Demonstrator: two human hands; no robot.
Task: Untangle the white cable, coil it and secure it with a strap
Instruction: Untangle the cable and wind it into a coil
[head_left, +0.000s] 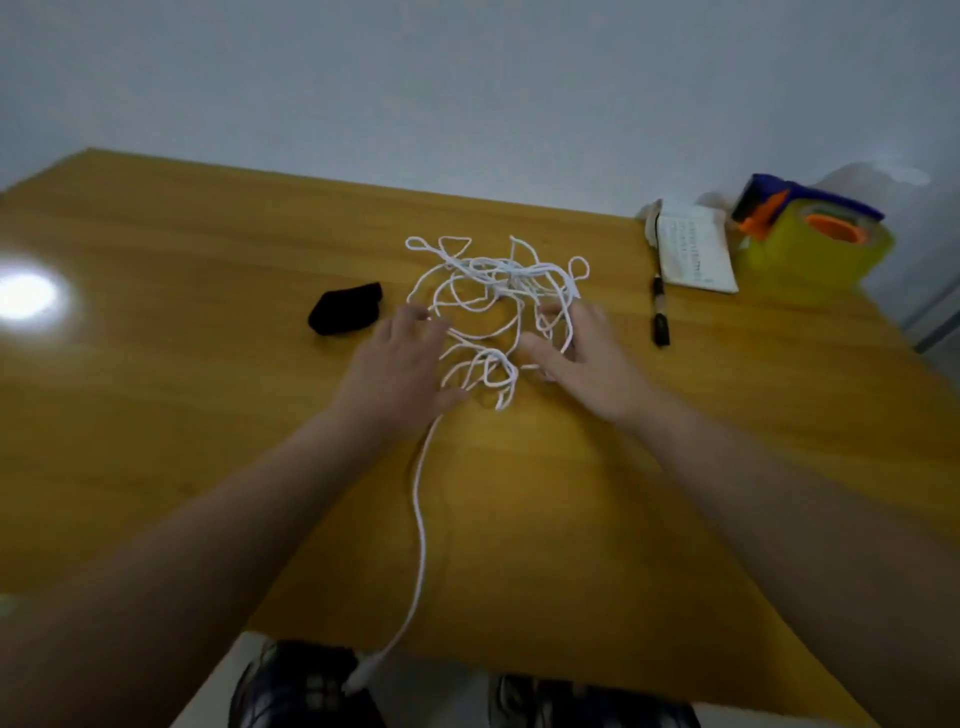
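Two blurred hands — left hand, right hand — over tangled white cable

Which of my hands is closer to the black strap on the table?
Left. The left hand is just right of the black strap; the right hand lies beyond the tangled white cable, farther away.

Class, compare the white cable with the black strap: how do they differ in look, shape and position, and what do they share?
The white cable is thin and sprawls in tangled loops; the black strap is a compact lump. The cable lies between the left hand and right hand, one end hanging over the near edge; the strap lies apart, untouched. Both rest on the table.
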